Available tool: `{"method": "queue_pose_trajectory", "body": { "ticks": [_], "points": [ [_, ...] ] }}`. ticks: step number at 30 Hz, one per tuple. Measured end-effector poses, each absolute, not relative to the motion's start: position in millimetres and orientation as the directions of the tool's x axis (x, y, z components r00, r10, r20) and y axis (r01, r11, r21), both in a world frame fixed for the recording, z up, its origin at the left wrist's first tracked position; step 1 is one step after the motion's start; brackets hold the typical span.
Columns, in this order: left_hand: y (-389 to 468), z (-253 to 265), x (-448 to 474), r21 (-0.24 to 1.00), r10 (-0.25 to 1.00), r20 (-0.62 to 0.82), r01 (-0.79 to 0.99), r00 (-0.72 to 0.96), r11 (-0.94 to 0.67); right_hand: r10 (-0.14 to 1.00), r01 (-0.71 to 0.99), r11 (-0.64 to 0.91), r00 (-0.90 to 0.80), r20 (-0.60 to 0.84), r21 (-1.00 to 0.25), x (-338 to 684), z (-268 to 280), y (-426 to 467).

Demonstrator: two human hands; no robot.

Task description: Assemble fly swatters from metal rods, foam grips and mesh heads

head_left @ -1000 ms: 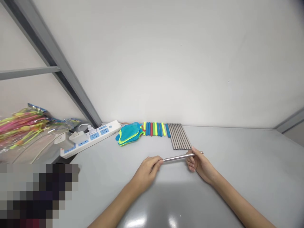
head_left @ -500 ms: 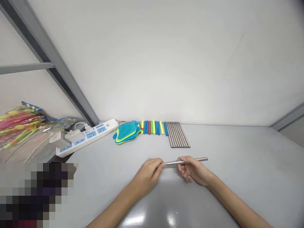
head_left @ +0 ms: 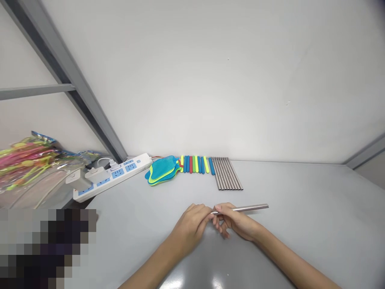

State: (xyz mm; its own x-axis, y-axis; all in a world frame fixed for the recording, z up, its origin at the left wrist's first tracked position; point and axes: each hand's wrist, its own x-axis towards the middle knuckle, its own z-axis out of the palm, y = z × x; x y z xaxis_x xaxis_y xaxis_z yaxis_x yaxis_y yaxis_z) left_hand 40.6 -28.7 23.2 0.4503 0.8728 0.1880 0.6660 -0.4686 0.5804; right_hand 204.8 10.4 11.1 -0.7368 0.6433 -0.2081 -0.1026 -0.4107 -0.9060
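Observation:
A shiny metal tube [head_left: 252,207] is held level above the grey table [head_left: 300,224], its free end pointing right. My left hand [head_left: 195,220] is closed round the tube's left end, which its fingers hide. Just beside it, my right hand [head_left: 233,218] pinches the tube between thumb and fingers, with the lower fingers loosely curled beneath. Beyond the hands lies a row of similar metal tubes [head_left: 227,173], side by side. Left of these are several coloured handles [head_left: 195,164] in yellow, blue, red and green.
Blue and yellow-green mesh paddle heads [head_left: 164,169] lie stacked left of the handles. A white power strip [head_left: 117,176] with plugs runs along the table's left side. Bagged colourful items [head_left: 27,160] sit at far left, near a grey metal frame [head_left: 81,104]. A wall [head_left: 225,80] stands behind.
My right hand has slid left along the tube, close up to my left hand. More of the tube now sticks out on the right. The view has shifted slightly.

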Motion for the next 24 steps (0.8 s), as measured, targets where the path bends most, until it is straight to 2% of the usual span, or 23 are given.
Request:
{"method": "queue_pose_trajectory", "body": {
  "ticks": [7,16,20,24],
  "points": [
    [-28,26,41,0.615,0.883,0.181,0.65,0.434,-0.446,0.654,-0.13,-0.421,-0.729,-0.201,-0.898,193,5,14],
    [-19,25,32,0.617,0.922,0.188,0.69,0.338,-0.379,0.659,-0.303,-0.52,-0.737,-0.149,-0.799,172,2,19],
    [-20,27,32,0.649,0.902,0.191,0.639,0.388,-0.412,0.662,-0.348,-0.478,-0.746,-0.07,-0.806,171,-1,18],
    [-19,27,32,0.651,0.899,0.174,0.638,0.403,-0.412,0.644,-0.32,-0.492,-0.759,-0.092,-0.81,173,0,17]
  ]
}}
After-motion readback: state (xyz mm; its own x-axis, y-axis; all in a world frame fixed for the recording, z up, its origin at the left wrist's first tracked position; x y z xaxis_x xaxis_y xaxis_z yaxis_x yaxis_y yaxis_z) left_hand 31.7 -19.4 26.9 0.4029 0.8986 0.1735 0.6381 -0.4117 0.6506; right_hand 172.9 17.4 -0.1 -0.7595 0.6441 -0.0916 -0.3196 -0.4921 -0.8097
